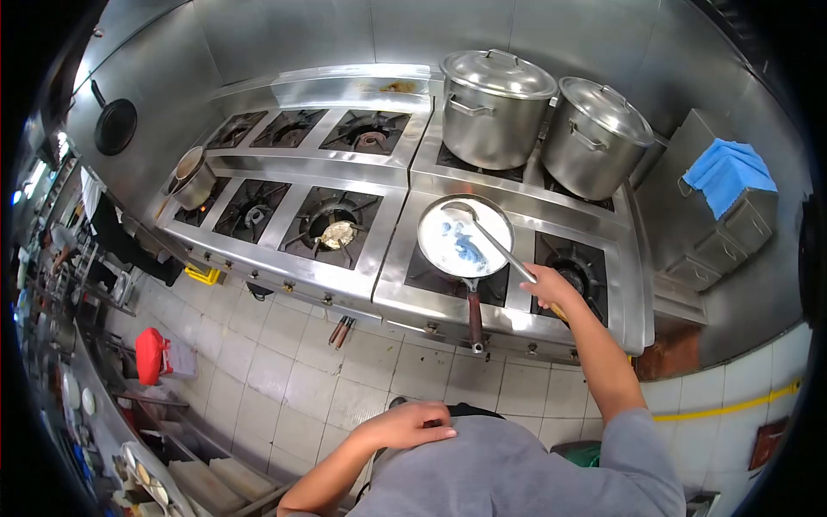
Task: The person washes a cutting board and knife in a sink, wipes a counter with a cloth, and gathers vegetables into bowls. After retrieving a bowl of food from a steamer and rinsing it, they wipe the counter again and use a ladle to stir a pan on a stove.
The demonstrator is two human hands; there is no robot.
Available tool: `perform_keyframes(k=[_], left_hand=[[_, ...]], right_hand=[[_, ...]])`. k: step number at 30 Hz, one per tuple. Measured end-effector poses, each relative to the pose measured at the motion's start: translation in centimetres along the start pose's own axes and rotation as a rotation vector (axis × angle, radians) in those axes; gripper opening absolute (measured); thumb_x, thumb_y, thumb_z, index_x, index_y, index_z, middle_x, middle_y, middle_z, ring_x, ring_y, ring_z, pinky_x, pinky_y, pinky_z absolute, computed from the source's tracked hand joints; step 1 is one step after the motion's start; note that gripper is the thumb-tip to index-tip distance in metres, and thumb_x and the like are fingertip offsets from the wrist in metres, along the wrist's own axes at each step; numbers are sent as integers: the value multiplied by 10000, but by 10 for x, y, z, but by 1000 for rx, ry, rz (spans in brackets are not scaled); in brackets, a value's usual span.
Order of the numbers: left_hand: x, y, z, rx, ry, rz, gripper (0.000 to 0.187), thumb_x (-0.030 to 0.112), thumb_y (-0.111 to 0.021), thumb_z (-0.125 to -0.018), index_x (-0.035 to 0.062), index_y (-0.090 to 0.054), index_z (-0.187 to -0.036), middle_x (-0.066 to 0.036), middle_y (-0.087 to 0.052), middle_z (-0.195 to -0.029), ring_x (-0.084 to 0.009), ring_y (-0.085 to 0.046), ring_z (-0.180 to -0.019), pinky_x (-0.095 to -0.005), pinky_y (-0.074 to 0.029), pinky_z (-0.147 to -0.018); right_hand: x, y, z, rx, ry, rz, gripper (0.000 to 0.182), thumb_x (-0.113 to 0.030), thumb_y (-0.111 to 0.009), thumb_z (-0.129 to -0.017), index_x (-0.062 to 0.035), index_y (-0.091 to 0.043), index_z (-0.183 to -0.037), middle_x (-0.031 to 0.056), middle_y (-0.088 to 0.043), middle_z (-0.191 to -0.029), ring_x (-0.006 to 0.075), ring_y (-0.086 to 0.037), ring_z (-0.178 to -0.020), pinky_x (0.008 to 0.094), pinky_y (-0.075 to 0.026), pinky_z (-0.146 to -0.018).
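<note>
My right hand (551, 290) is wrapped round the handle of a long metal ladle (500, 246). The ladle's bowl rests in the white liquid of a pan (465, 237), which sits on a front burner and shows bluish patches in its middle. The pan's dark handle (475, 323) points toward me over the stove's front edge. My left hand (413, 425) lies against the front of my grey shirt, fingers curled; whether anything is in it cannot be made out.
Two large lidded pots (495, 112) (594, 142) stand on the back burners. A small pot (191, 183) is at the stove's left end. A blue cloth (730, 172) hangs over a metal cabinet at right. People (116, 228) stand far left.
</note>
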State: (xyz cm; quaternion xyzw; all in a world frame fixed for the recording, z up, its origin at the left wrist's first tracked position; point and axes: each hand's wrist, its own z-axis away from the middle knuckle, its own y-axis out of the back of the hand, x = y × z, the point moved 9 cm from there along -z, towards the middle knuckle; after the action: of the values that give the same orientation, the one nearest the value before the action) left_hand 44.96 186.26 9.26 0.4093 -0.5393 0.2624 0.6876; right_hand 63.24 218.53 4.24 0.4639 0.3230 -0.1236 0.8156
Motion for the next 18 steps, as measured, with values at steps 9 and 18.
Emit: perform_keyframes(k=[9, 18], left_hand=[[-27, -12, 19, -304, 215, -37, 263, 298, -603, -943, 37, -637, -932, -87, -618, -967, -232, -589, -911, -325, -474, -780], [-8, -2, 12, -102, -21, -2, 238, 259, -602, -947, 25, -639, -947, -88, -625, -934, -238, -602, -899, -325, -475, -793]], right_hand=[[-35, 8, 49, -45, 52, 291, 601, -228, -659, -860, -147, -448, -1417, 183, -673, -927, 294, -646, -700, 378, -524, -658], [-24, 26, 118, -18, 76, 595, 597, -296, -605, -905, -177, -388, -1448, 209, -647, -1096, 385, -610, -1005, 453, -473, -880]])
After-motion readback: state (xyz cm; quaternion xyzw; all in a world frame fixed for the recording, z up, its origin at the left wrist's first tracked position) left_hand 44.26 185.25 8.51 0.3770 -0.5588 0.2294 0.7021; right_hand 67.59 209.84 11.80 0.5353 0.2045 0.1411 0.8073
